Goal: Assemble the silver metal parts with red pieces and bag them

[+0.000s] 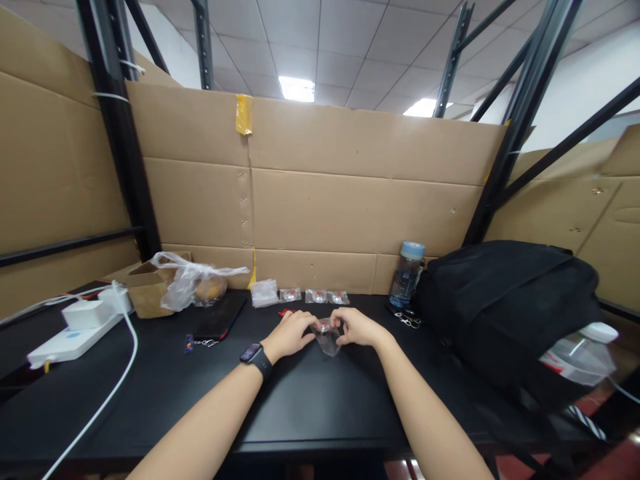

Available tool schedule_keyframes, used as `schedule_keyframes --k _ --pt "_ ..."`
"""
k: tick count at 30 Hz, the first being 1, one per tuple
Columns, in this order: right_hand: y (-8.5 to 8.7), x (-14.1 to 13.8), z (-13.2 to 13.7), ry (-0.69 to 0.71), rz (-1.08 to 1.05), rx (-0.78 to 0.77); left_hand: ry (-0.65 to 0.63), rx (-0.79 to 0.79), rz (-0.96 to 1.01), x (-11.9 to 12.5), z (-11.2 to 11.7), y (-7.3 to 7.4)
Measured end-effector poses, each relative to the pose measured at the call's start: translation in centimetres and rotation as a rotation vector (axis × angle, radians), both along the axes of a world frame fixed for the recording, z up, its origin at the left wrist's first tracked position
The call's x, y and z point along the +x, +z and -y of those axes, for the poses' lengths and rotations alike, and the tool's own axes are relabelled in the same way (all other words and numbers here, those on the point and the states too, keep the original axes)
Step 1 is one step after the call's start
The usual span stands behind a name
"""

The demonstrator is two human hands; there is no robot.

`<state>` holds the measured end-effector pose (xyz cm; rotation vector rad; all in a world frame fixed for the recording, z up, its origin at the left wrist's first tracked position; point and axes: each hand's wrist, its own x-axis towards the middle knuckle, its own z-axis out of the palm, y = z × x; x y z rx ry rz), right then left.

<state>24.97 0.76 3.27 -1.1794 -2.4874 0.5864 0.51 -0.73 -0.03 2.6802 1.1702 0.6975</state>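
A small clear plastic bag (329,341) with something red and silvery near its top stands between my two hands over the black table. My left hand (291,333), with a dark watch on its wrist, has its fingertips closed at the bag's left edge. On the opposite edge, my right hand (357,327) pinches the plastic with curled fingers. Just behind my left hand lies a small red item (286,312), partly hidden. Farther back are a stack of clear bags (264,293) and several filled little bags (316,296) in a row against the cardboard.
At the right sit a black backpack (505,313), a water bottle (407,275) and keys (407,320). Leftward are a dark tablet-like object (220,319), a tied plastic bag (193,283), a small cardboard box (147,290) and a power strip (75,340) with a white cable. Cardboard walls enclose the table.
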Motion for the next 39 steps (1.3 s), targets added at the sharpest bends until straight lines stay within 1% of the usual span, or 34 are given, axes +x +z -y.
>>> schedule_keyframes --k 5,7,10,13,18,22,25,28,30,32,33,35,37,39 --pt "0.3 -0.5 0.1 -0.007 -0.083 0.048 -0.035 0.010 0.043 0.4 0.4 0.7" --pt "0.5 -0.5 0.1 -0.008 -0.115 0.067 -0.028 -0.005 0.073 0.4 0.5 0.9" --pt "0.5 -0.2 -0.1 -0.023 -0.155 0.100 0.025 -0.021 0.158 0.3 0.3 1.1" --pt "0.3 0.2 -0.5 -0.067 -0.175 0.094 0.069 -0.060 0.233 -0.1 0.0 1.2" --pt "-0.2 0.5 -1.2 -0.103 -0.129 0.103 0.210 -0.095 0.235 -0.2 0.0 1.5" --pt "-0.1 -0.1 -1.0 -0.113 -0.087 0.120 0.253 -0.147 0.290 0.4 0.3 1.5" --pt "-0.2 -0.9 -0.7 -0.161 -0.050 0.145 0.290 -0.192 0.324 0.8 0.7 1.5" --pt "-0.7 -1.6 -0.3 -0.234 0.025 0.144 0.311 -0.171 0.286 1.1 1.2 1.6" --pt "-0.9 -1.8 0.0 -0.298 0.094 0.149 0.292 -0.135 0.207 1.1 1.4 1.7" --pt "-1.0 -1.9 0.4 -0.320 0.122 0.203 0.258 -0.101 0.114 1.0 1.6 1.7" --pt "-0.9 -1.9 0.6 -0.295 0.114 0.241 0.242 -0.087 0.072 0.9 1.7 1.7" --pt "-0.7 -1.9 0.8 -0.173 0.084 0.292 0.230 -0.056 0.011 0.8 1.7 1.6" --pt "-0.4 -1.9 0.9 -0.036 0.089 0.287 0.237 -0.015 -0.028 0.7 1.6 1.2" --pt "-0.2 -1.9 0.9 0.037 0.126 0.252 0.247 0.023 -0.043 0.7 1.4 0.9"
